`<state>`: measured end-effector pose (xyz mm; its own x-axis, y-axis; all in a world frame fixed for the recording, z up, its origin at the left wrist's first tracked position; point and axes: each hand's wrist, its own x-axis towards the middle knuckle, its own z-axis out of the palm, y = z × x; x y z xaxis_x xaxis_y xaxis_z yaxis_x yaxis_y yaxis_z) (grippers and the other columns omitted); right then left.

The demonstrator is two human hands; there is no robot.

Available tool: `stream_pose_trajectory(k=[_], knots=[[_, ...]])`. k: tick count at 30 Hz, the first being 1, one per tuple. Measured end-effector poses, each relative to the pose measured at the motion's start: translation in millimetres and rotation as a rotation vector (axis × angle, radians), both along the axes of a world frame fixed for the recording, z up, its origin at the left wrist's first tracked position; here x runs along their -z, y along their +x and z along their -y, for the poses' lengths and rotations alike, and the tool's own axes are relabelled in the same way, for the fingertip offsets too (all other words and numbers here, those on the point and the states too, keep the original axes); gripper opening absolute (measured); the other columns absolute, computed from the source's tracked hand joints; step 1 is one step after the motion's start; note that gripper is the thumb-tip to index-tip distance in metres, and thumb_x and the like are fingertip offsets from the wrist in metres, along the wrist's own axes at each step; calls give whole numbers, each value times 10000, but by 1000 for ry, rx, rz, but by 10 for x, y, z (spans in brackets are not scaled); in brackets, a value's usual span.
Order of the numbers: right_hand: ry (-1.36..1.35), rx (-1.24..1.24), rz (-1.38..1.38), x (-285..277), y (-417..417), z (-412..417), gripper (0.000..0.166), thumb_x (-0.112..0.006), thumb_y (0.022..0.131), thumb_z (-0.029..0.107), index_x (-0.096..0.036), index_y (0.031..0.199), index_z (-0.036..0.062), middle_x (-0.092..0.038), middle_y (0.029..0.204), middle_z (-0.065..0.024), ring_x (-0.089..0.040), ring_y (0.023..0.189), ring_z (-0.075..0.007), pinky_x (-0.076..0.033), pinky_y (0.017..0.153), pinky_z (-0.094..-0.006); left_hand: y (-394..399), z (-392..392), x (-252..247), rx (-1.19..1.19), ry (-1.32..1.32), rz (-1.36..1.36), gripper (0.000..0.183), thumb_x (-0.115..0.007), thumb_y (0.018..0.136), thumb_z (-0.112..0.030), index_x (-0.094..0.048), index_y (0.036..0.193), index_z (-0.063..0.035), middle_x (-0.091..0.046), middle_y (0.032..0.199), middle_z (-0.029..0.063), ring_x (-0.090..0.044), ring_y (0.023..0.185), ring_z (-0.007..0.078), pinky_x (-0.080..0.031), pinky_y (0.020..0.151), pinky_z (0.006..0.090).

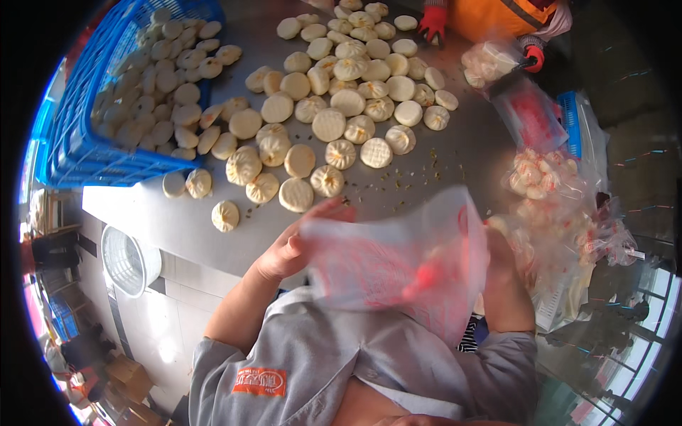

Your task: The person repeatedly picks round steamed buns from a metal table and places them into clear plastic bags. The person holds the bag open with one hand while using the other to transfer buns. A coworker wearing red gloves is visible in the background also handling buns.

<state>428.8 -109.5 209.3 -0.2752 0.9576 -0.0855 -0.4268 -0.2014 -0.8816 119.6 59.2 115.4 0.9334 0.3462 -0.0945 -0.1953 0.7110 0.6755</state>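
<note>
A translucent plastic bag point(367, 266) with red printing is spread between my two hands, blurred by motion. My left hand point(287, 250) is at the bag's edge at picture left, fingers extended, partly behind the plastic. My right hand point(498, 253) is at the opposite edge, blurred and partly hidden by the bag. Beyond the bag, many pale steamed buns point(349, 101) lie loose on the metal table point(245, 234), some pleated side up, others flat side up. One pleated bun point(225, 215) sits apart near the table's edge.
A tilted blue plastic crate point(117, 165) with buns rests at the left. Filled bun bags point(538, 175) are piled at the right, near a stack of printed bags point(533, 114). A co-worker's red-gloved hand point(432, 22) is across the table. A white basket point(125, 263) stands below left.
</note>
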Motion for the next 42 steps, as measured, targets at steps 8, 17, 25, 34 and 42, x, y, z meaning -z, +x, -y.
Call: stream_pose_trajectory(k=[8,17,25,34,42], knots=[[-96,349,-478,711,-162,37,488,-399,1053,346,-410,1458,74,-485,1411,-283,-575,1186,-467,-458,955,-679,-772,442,-175,-24,-322,114,782,-710,836,-506,-524,1302,95,-618,1225,288,-624,1140,391,-533,910,449],[456,867,1123,583,-741,-480,630,-770,863,335,-489,1315,-2,-643,1136,-159,-650,961,-271,-519,870,-414,-628,462,-413,-476,444,-655,136,-669,954,-116,-664,928,17,-700,755,61,-613,596,82,-477,532,226],[227,462,637,668,-1826,-464,112,-625,979,149,-650,1011,45,-699,872,-30,-666,831,-161,-531,769,-312,-546,467,-385,-420,488,-505,256,-563,1028,-238,-587,914,-9,-610,685,35,-532,528,71,-430,489,217],[110,563,-616,340,-1438,-532,418,-467,1045,300,-420,1430,143,-537,1388,-86,-467,1324,-297,-380,1087,-584,-824,358,38,-349,-19,-210,962,-675,815,-664,-404,1428,26,-558,1320,150,-550,1209,304,-433,1019,485],[-82,634,-680,907,-1183,-263,353,-507,1026,272,-485,1360,159,-553,1353,-71,-453,1330,-314,-336,1109,-626,-1134,210,-111,-427,-187,-279,230,-680,897,-105,-649,1084,24,-702,936,148,-686,857,260,-547,806,367]])
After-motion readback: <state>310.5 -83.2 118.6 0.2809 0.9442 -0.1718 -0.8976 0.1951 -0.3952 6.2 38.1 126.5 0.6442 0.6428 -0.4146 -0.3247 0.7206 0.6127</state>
